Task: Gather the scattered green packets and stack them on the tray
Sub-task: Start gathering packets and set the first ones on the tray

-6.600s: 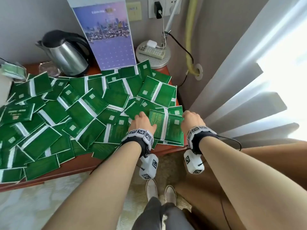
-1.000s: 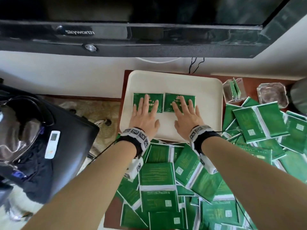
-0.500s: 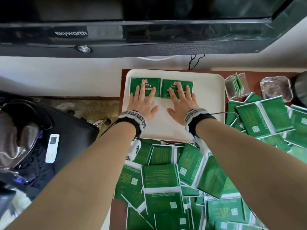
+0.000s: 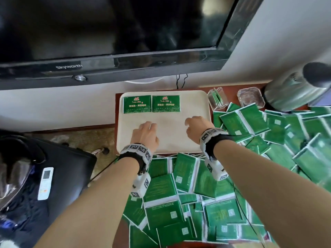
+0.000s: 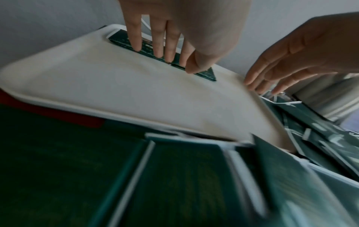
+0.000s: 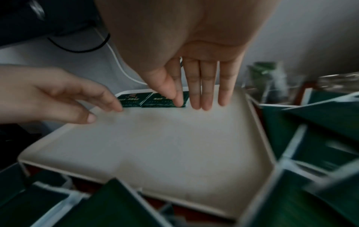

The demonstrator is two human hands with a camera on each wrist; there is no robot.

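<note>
A cream tray (image 4: 164,140) sits on the red-brown table below the TV. Two green packets lie flat side by side at its far left: one (image 4: 137,104) and one (image 4: 165,103), also seen in the right wrist view as packets (image 6: 155,99). My left hand (image 4: 146,132) hovers over the tray's middle, empty, fingers loose. My right hand (image 4: 196,127) hovers near the tray's right edge, also empty, fingers straight in the right wrist view (image 6: 202,86). Many scattered green packets (image 4: 179,194) cover the table in front of and right of the tray.
A black TV (image 4: 107,42) hangs just above the tray. A clear holder with packets (image 4: 217,98), a glass ashtray (image 4: 250,97) and a steel kettle (image 4: 295,86) stand at the back right. A black bag with a white remote (image 4: 45,183) lies left of the table.
Both hands have let go of the two packets at the tray's far end and pulled back toward me; the right hand has drifted right. The packets stay put.
</note>
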